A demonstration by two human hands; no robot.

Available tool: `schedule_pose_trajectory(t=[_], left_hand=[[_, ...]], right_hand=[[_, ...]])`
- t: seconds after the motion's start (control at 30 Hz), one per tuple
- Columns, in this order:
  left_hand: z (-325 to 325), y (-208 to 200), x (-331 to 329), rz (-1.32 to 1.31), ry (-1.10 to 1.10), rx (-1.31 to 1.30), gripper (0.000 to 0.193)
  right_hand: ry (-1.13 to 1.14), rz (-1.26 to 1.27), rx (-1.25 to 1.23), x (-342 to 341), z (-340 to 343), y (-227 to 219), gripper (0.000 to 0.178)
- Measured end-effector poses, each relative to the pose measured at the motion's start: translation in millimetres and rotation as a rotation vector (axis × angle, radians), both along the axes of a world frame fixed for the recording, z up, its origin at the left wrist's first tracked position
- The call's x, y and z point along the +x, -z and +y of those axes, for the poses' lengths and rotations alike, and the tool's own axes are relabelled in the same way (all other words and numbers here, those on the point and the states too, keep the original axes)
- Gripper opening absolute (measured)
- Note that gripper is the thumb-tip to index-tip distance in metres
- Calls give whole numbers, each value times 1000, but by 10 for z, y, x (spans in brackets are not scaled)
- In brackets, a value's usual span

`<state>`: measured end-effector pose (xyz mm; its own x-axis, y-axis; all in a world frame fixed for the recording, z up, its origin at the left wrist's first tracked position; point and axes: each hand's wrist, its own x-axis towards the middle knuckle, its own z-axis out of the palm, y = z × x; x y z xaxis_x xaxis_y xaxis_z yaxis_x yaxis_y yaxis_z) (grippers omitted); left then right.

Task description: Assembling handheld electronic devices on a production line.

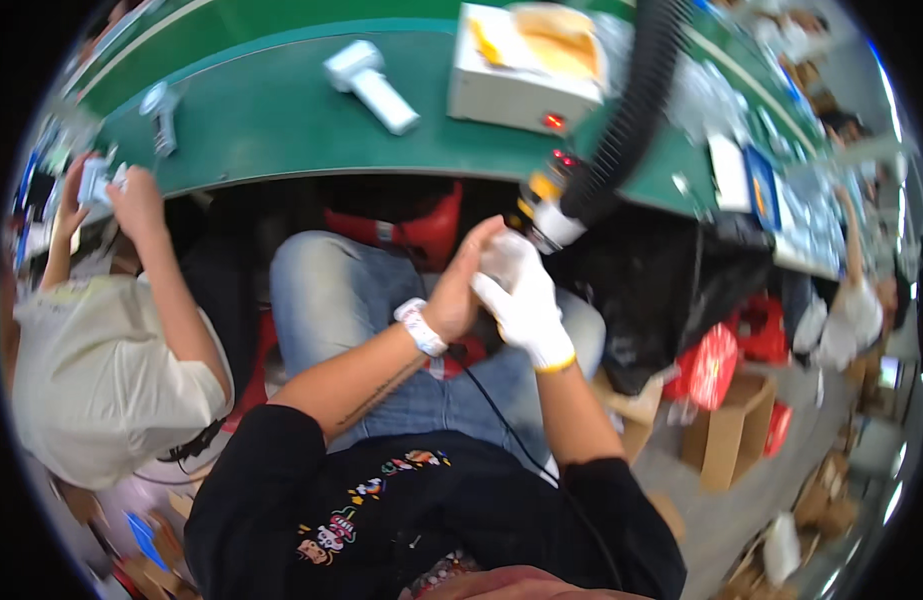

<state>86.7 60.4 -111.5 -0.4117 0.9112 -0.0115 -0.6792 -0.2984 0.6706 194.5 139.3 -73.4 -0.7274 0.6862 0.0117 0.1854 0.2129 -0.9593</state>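
Note:
My bare left hand (457, 290), with a white band at the wrist, is raised in front of my knees. It meets my right hand (529, 302), which wears a white knit glove with a yellow cuff edge. Both close around a small pale piece, mostly hidden between palms and fingers, and I cannot make out its kind. Just beyond the right fingertips hangs a nozzle (559, 226) with a pale tip and yellow-black bands, on the end of a black corrugated hose (631, 110). Whether the piece touches the nozzle I cannot tell.
On the green bench (271, 110) lie a white T-shaped handheld device (373, 88) and a similar device (161, 118). A white box (511, 85) with a red display stands near the hose. At left, a co-worker (121, 370) handles a pale device. Cardboard boxes (726, 430) stand on the floor.

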Motion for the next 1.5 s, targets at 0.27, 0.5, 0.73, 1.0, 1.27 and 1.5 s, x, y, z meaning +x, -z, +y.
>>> schedule_pose_trajectory(t=[0.27,0.5,0.73,1.0,1.27,1.5], left_hand=[[119,-181,-95,153,110,-120,47],[198,-147,121,-327,-26,-197,36],[193,-151,235,-104,-151,-138,36],[-59,-322,70,1114,-78,-103,59],[-197,-488,-121,899,172,-165,70],[106,-115,-88,264,-128,-236,20]], right_hand=[[-186,-227,-300,603,-103,-493,59],[14,-6,-559,1043,-53,40,57],[90,451,-721,577,-314,318,58],[-79,669,-1068,183,-244,418,58],[31,477,-921,391,-230,418,45],[-389,58,388,780,-57,378,21]])
